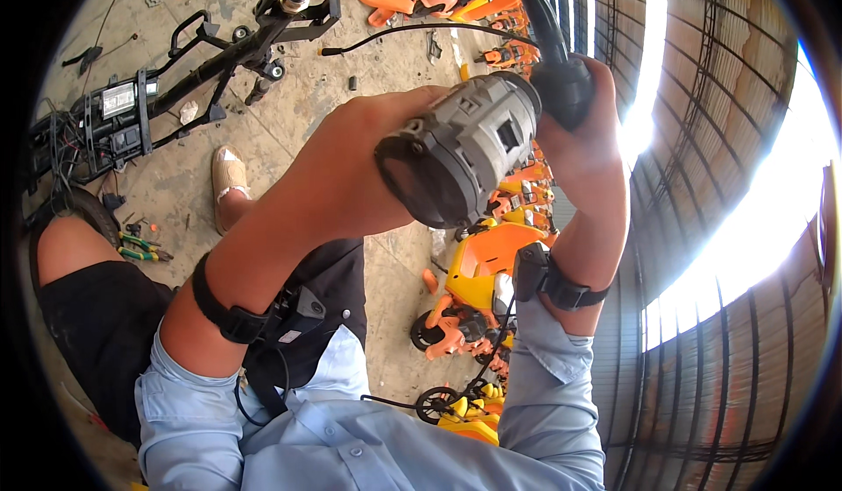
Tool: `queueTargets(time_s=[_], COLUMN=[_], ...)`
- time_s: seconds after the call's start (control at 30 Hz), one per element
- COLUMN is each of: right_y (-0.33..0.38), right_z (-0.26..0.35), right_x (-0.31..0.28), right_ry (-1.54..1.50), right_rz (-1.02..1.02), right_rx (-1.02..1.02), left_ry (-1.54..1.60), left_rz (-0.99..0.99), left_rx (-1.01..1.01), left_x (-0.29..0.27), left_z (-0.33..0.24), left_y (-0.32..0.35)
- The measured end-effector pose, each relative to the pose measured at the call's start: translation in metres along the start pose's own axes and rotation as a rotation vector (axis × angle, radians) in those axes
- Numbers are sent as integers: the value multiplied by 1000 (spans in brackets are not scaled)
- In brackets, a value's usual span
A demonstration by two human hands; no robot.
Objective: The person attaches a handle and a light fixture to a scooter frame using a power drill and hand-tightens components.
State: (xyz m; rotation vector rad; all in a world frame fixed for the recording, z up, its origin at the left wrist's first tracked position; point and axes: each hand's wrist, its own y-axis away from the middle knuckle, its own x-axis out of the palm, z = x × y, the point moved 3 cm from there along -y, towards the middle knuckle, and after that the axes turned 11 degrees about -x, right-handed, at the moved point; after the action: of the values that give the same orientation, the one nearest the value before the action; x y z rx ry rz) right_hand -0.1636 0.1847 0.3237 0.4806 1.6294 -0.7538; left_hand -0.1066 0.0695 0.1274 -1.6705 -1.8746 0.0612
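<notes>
One grey-cased unit (469, 140), one curved black bar (544, 19), two black forearm straps (230, 320) and one beige shoe (229, 170)

1. Device (469, 153): in the left hand (381, 118), between it and the right hand (579, 153).
2. Handlebar grip (561, 95): in the right hand.
3. Vehicle frame (232, 61): left of both hands.
4. Pliers (140, 247): on the floor (307, 88), beside the wheel (98, 215).
5. Scooters (487, 267): on the floor, behind the device.
6. Wall (688, 158): right of the right hand.
</notes>
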Motion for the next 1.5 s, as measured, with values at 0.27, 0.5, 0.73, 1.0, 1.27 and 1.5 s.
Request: queueTargets(time_s=[0.27, 0.5, 0.73, 1.0, 1.27, 1.5], right_y=[-1, -2, -7, -5, 2, 4], right_z=[-5, 2, 4, 3, -3, -9], right_x=[0, -1, -4, -3, -3, -3], right_ry=[69, 19, 73, 48, 8, -16], right_rz=[-9, 17, 14, -3, -3, -10], right_rx=[-67, 59, -5, 8, 41, -13], left_ry=[29, -53, 3, -9, -96, -88], left_rz=[0, 37, -21, -13, 31, 23], left_rx=[35, -4, 29, 28, 2, 23], left_x=[0, -4, 3, 3, 1, 3], left_z=[0, -8, -5, -12, -12, -10], left_y=[0, -3, -1, -1, -1, -3])
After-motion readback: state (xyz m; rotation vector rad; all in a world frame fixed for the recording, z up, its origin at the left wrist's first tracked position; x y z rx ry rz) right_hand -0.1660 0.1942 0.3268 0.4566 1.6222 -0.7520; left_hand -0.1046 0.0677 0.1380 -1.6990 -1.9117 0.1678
